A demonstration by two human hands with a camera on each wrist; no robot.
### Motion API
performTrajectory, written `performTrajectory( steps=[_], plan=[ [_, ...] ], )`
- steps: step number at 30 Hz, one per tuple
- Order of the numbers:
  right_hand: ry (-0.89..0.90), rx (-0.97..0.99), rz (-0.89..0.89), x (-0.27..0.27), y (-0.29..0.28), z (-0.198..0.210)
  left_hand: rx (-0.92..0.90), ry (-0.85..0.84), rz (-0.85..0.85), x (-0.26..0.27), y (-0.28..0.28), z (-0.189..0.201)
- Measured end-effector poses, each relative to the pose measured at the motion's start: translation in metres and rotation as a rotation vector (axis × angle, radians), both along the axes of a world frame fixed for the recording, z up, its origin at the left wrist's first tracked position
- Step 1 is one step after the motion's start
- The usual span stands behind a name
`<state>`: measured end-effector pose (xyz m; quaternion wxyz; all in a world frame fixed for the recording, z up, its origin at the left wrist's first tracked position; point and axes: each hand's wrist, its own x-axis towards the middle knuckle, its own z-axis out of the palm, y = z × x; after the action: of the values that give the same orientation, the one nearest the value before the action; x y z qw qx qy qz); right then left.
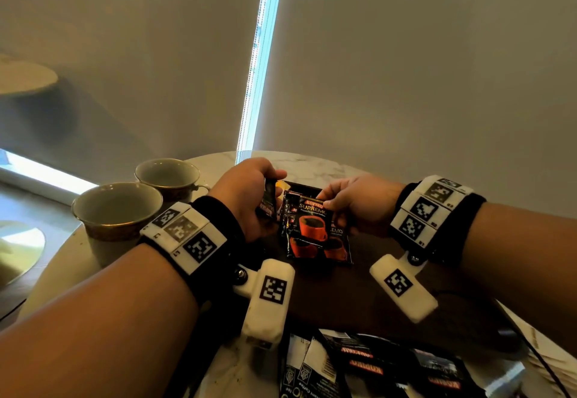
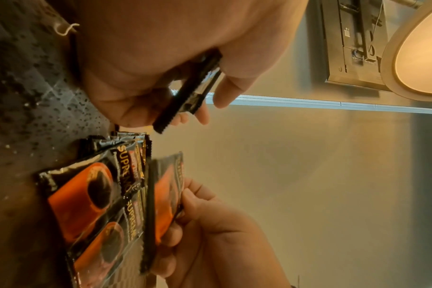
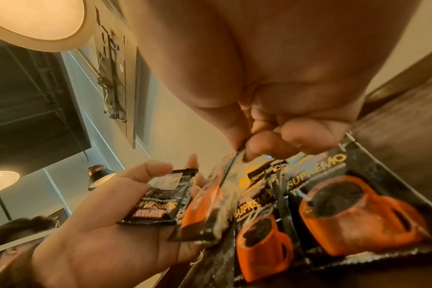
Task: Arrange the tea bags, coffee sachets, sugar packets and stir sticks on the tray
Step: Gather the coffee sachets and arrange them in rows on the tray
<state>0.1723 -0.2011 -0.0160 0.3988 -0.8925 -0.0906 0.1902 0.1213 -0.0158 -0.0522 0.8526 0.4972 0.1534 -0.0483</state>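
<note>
My left hand (image 1: 271, 186) grips a black Kopiko coffee sachet (image 1: 268, 202) above the tray's far left part; it shows edge-on (image 2: 189, 91) in the left wrist view and label-up (image 3: 160, 202) in the right wrist view. My right hand (image 1: 326, 203) pinches the top corner of another sachet (image 1: 312, 219) with an orange cup print, held up over the dark wooden tray (image 1: 359, 276). Under it, more such sachets (image 3: 345, 210) lie overlapping on the tray. A yellow packet (image 1: 282, 184) peeks out behind them.
Two pale cups (image 1: 117, 210) with gold rims stand left of the tray on the round marble table (image 1: 299, 160). Several more black sachets (image 1: 374, 366) lie jumbled at the near table edge, with white paper (image 1: 543, 363) beside them. A blind hangs close behind.
</note>
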Motion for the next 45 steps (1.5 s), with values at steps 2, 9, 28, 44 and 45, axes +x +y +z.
performTrajectory(
  steps=[2,9,28,44,45],
  plan=[
    [0.027,-0.006,-0.007,0.0,-0.001,0.0,-0.015,0.002,0.003,0.001,0.0,0.0],
    [0.084,-0.164,0.103,-0.009,0.007,-0.004,0.003,0.035,-0.034,0.0,-0.003,0.001],
    [0.064,-0.275,0.05,-0.015,0.019,0.002,0.059,0.04,-0.184,-0.002,-0.006,0.0],
    [-0.016,-0.239,-0.001,-0.011,0.008,0.005,0.006,0.013,-0.153,0.004,-0.006,-0.005],
    [-0.077,-0.247,0.014,-0.011,0.006,0.006,-0.035,0.007,-0.139,0.005,-0.005,-0.005]
  ],
)
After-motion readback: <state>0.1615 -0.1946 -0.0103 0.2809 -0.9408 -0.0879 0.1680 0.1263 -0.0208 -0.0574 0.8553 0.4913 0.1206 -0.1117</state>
